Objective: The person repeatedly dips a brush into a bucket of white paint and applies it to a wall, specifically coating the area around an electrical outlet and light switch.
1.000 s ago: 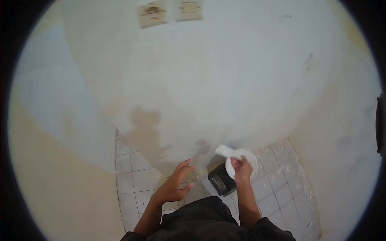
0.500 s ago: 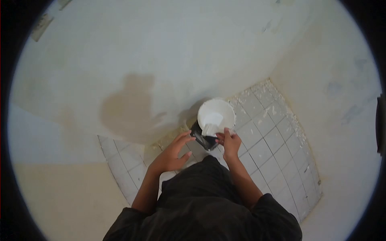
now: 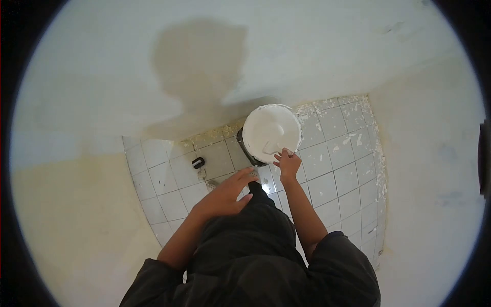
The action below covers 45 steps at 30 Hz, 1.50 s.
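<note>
A white bucket (image 3: 254,128) stands in front of me near the foot of the wall, with whitish smears on its rim and inside. My right hand (image 3: 289,162) is closed at the bucket's near rim, gripping a putty knife (image 3: 270,148). The knife's pale, coated blade dips inside the bucket and is hard to make out against it. My left hand (image 3: 225,196) hovers to the left, fingers outstretched and holding nothing. Under and beside the bucket, a black object (image 3: 246,149) shows only in part.
Pale tiles (image 3: 327,169) cover the floor, with white flakes scattered along its edges. A small black-and-white item (image 3: 198,162) lies on the tiles at left. Patchy, pale walls (image 3: 128,77) rise ahead and on both sides; my shadow falls on the one ahead.
My view has shifted, showing more floor. The putty knife, held up over the bucket's near rim before, now reaches lower inside it. My left hand stays outstretched, slightly farther from the bucket.
</note>
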### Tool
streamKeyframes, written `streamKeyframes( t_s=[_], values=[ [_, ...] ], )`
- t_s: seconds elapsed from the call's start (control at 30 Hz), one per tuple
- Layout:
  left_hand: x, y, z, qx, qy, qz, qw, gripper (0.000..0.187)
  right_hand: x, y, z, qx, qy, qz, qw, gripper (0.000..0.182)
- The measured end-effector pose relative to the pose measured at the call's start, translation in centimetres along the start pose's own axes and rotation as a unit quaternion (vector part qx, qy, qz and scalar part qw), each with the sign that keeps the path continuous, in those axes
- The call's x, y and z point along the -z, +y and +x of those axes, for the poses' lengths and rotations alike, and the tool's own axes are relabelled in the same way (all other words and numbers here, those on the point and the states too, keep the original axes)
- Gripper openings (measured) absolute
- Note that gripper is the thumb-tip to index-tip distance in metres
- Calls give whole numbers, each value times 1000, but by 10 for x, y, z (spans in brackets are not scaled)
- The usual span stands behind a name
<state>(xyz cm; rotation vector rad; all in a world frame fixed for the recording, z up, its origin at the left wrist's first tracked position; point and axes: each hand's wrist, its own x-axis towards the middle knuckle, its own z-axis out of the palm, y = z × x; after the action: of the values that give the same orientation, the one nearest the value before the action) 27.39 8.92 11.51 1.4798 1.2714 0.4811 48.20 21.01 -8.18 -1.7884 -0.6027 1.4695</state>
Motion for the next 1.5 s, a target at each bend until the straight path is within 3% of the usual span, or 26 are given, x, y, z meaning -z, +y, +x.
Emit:
streamKeyframes(
  t_s=[0.27,0.57,1.07,1.27,1.5],
  values=[
    [-17,-2,32,21,25,28,999,51,-22,46,108,-27,-65,-114,991,34],
    [-15,-1,35,55,47,7,997,49,-49,65,165,-8,-43,-194,980,32],
    [-23,-9,31,92,67,-14,993,50,-76,92,192,-48,-51,-234,970,35],
    [-28,-5,27,104,70,13,992,50,-75,88,183,-12,-42,-205,978,26],
    [-20,19,19,83,53,24,995,50,-29,46,113,152,-75,-188,967,27]
  ],
)
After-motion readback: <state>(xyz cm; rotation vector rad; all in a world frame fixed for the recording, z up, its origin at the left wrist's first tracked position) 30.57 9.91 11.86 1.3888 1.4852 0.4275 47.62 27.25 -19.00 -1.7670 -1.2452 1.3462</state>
